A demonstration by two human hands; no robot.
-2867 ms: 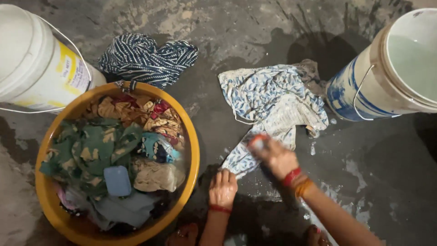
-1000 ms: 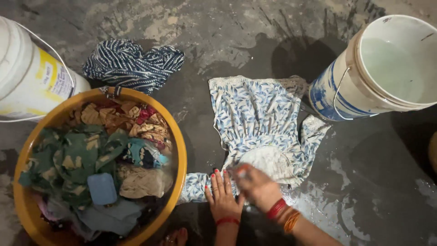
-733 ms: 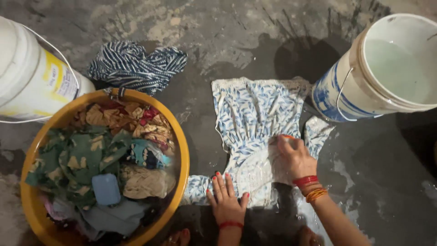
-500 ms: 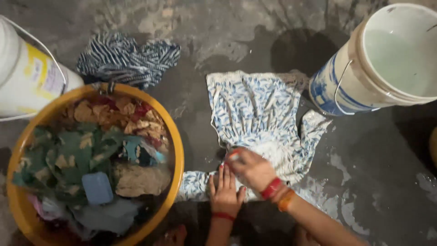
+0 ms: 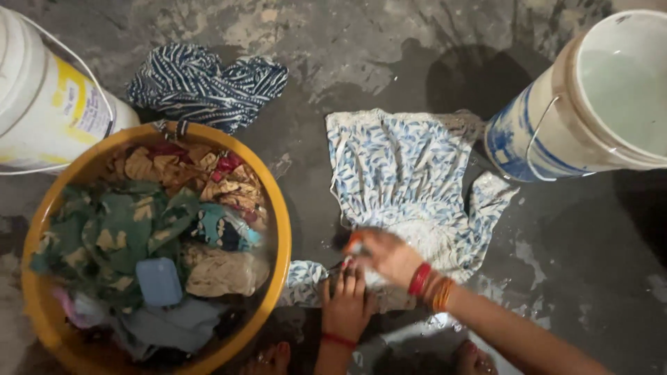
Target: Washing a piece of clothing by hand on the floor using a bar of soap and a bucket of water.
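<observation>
A white garment with a blue leaf print lies spread flat on the wet concrete floor. My left hand presses flat on its lower edge, fingers apart. My right hand, with red and orange bangles at the wrist, is closed around a small object and rests on the soapy lower middle of the garment. The object is too blurred to tell what it is.
A yellow tub full of crumpled clothes, with a blue soap bar on top, stands at the left. Behind it lie a dark striped cloth and a white bucket with a yellow label. A blue-and-white bucket of water stands at the right.
The garment has been spread out flat. My right hand has rubbed back and forth over its lower part while my left hand stayed pressed on the edge.
</observation>
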